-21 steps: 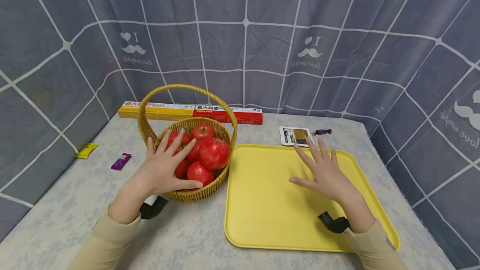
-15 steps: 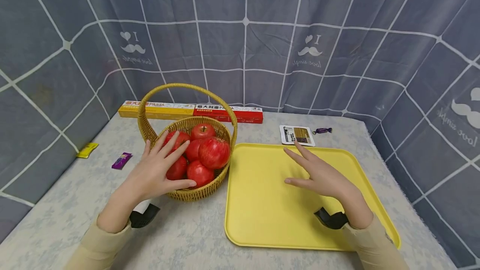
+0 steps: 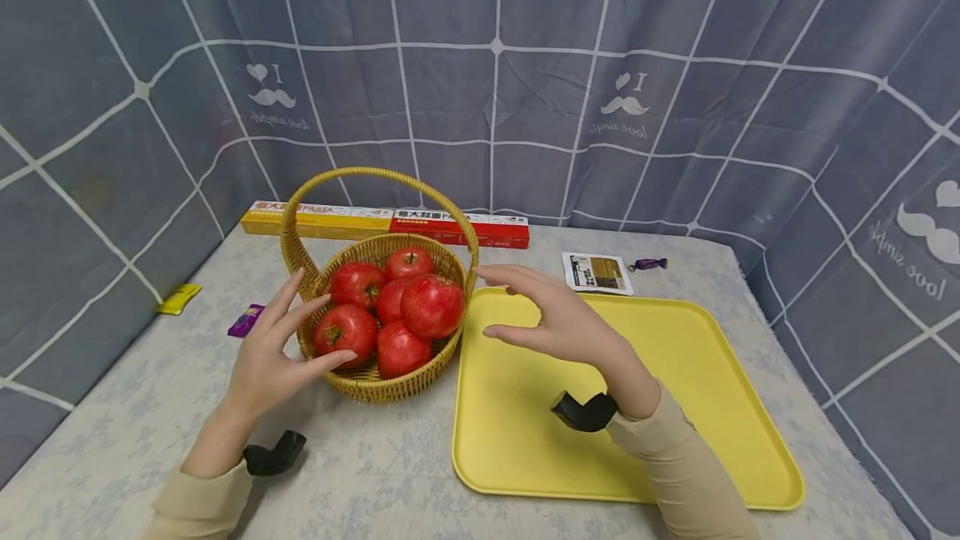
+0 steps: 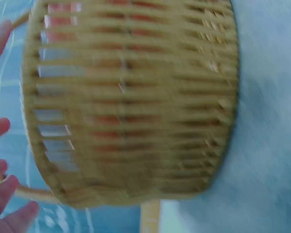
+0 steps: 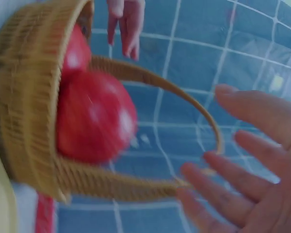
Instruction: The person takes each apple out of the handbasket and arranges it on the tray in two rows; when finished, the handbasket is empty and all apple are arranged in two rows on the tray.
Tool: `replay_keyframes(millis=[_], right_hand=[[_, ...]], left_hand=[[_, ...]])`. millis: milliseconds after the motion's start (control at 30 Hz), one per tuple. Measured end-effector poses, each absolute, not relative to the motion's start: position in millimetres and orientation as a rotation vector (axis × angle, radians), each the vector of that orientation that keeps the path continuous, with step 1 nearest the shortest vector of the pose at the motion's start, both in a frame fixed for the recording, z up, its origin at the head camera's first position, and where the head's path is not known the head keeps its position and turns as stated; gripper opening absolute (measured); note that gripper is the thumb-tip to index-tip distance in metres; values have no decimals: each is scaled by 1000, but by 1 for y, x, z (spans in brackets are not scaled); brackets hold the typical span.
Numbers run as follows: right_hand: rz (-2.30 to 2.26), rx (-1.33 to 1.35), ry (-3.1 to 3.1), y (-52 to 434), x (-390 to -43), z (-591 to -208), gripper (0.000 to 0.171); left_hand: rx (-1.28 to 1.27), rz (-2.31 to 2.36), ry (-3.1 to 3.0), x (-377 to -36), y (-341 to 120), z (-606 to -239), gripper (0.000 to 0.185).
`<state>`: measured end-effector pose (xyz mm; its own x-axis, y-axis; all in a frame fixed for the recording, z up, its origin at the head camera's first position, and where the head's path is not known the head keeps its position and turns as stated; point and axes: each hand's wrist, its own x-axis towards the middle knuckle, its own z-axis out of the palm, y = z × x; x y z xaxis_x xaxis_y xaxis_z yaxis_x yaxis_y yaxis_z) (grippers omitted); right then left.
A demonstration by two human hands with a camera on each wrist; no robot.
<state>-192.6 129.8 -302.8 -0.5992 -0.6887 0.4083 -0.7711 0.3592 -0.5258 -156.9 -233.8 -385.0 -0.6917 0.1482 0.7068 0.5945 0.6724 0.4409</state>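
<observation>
A wicker basket (image 3: pixel 375 391) with a tall arched handle (image 3: pixel 375 172) holds several red apples (image 3: pixel 432 307). My left hand (image 3: pixel 270 361) hovers at the basket's left front, fingers spread and slightly bent, with nothing in it. In the left wrist view its fingertips (image 4: pixel 4 191) are apart from the woven wall (image 4: pixel 136 102), which is blurred. On the other side my right hand (image 3: pixel 558 317) is above the tray's left part, thumb and fingers parted. Its fingertips are near the foot of the handle; the right wrist view shows the palm (image 5: pixel 262 194) holding nothing beside the handle (image 5: pixel 131 187).
A yellow tray (image 3: pixel 540 448) lies right of the basket. Behind the basket are a yellow pasta box (image 3: pixel 322 226) and a red one (image 3: pixel 480 231). A white packet (image 3: pixel 597 273) and a dark purple candy (image 3: pixel 648 264) lie behind the tray. Yellow (image 3: pixel 179 298) and purple packets (image 3: pixel 245 320) lie left.
My right hand has moved left from over the tray's middle toward the basket. My left hand has drawn back left off the apples, uncovering them. The basket stays in place.
</observation>
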Motion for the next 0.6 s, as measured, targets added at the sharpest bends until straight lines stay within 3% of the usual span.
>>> replay_keyframes(millis=[267, 600], right_hand=[[1176, 1431, -2390, 87, -217, -326, 64], [1033, 1365, -2538, 73, -227, -336, 68]], left_hand=[[-387, -1152, -2482, -159, -246, -396, 85], [-358, -1327, -2689, -165, -252, -405, 92]])
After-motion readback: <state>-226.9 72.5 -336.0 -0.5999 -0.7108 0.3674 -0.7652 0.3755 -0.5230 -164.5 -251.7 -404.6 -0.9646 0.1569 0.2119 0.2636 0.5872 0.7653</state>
